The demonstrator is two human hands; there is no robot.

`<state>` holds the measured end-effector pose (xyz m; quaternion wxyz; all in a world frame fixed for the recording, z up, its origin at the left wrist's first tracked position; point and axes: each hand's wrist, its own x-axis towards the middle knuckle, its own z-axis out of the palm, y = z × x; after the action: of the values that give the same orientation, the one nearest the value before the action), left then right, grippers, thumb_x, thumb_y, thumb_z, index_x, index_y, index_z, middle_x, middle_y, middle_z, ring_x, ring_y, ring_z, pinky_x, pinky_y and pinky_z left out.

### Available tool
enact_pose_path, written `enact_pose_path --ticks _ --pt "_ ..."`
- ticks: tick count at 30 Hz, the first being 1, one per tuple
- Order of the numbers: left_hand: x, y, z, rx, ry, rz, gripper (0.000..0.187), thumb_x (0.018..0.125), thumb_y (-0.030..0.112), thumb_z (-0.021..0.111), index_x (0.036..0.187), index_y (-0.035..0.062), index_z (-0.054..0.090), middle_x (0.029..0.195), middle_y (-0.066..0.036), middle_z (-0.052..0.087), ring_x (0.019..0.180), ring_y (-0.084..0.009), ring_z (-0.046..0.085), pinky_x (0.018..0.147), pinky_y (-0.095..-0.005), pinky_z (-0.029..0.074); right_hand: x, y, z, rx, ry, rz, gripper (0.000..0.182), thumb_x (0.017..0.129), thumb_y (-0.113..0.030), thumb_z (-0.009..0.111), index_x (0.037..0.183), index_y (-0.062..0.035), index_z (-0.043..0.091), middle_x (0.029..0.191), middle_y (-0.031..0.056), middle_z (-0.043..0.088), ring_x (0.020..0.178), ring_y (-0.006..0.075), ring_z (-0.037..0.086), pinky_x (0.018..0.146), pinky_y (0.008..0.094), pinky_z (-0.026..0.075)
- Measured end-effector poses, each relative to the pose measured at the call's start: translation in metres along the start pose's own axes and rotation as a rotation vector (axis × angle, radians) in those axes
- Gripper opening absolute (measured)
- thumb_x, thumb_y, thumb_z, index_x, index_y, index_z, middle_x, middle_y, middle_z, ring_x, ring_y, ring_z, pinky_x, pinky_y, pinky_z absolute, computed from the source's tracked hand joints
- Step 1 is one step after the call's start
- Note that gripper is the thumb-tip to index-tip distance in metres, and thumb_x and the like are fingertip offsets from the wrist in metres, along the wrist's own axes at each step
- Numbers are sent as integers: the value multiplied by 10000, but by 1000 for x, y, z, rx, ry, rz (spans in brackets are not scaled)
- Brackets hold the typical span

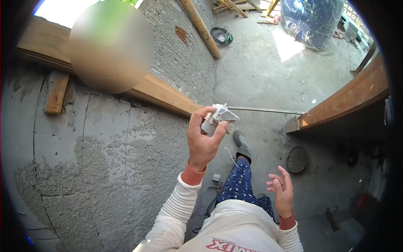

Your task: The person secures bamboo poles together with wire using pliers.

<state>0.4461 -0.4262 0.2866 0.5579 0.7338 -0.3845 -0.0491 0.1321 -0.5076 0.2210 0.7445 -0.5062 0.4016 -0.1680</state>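
Observation:
My left hand [203, 140] is raised in front of me, its thumb and fingers closed round a small pale block wound with string [217, 119]. A loose end of the white string [232, 157] hangs down below it, near my leg. To the right and lower, my right hand [282, 191] is held palm up beside my body, fingers apart and slightly curled, with nothing in it.
A wooden frame beam [168, 95] runs along the rough wall [109, 168] at left. Another wooden frame piece [344, 96] stands at right. On the floor lie a round bowl [297, 159], a hammer-like tool [332, 218] and a black coil [221, 37]. A wrapped blue barrel [312, 21] stands beyond.

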Motion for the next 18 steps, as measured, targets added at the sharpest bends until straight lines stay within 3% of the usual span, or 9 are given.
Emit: enact_pose_path --ticks 1,3,5,9,11,13,14,15,18 --pt "67 -6 -23 143 107 125 418 923 37 758 1289 38 554 1083 -31 625 918 -74 604 743 -216 520 35 -4 0 -20 33 13 479 1062 -246 587 1467 -17 474 1161 114 679 916 140 672 767 269 572" --pt "188 -9 -64 249 332 163 424 924 70 764 1283 35 543 1023 -30 615 818 -66 587 677 -211 499 78 -11 -2 -59 105 91 415 1078 -245 555 1424 -22 516 1094 94 698 877 128 670 760 262 567" --pt "291 -8 -109 302 474 84 438 861 161 804 1218 42 579 998 -96 622 767 -148 634 703 -300 533 108 -30 6 24 193 128 352 1089 -238 524 1365 -21 551 1055 84 699 849 123 669 742 255 560" --pt "444 -22 -172 735 841 27 485 837 294 760 1227 52 605 1003 -142 699 848 -258 685 832 -424 550 145 -74 35 100 214 146 296 1102 -229 489 1296 -23 578 1015 75 693 833 119 672 732 253 559" --pt "503 -51 -204 516 937 -98 489 801 334 752 1194 63 649 1057 -167 729 943 -283 705 894 -417 543 156 -94 50 125 199 163 279 1100 -227 491 1260 -24 595 1014 81 696 826 126 678 735 254 560" --pt "546 -93 -245 635 917 -276 527 761 404 748 1176 84 691 1118 -170 737 1036 -313 711 933 -413 538 167 -119 59 92 160 182 279 1097 -230 499 1246 -19 606 1013 91 703 830 134 686 741 257 563" --pt "559 -106 -259 783 863 -427 600 753 467 713 1223 95 704 1236 -172 718 1112 -346 698 956 -427 530 173 -124 58 116 161 158 279 1092 -221 508 1238 -11 619 1013 94 709 826 133 690 738 257 564" --pt "563 -115 -265 939 694 -523 680 782 531 648 1306 97 677 1267 -183 709 1162 -362 678 993 -476 506 178 -131 59 143 157 136 278 1087 -211 517 1231 -3 632 1013 97 714 823 133 694 736 256 565" --pt "555 -135 -265 956 688 -596 694 869 595 505 1268 70 719 1297 -191 698 1205 -408 645 1046 -539 441 199 -163 62 156 169 90 285 1083 -222 530 1215 5 641 1004 90 715 827 118 686 743 251 560"
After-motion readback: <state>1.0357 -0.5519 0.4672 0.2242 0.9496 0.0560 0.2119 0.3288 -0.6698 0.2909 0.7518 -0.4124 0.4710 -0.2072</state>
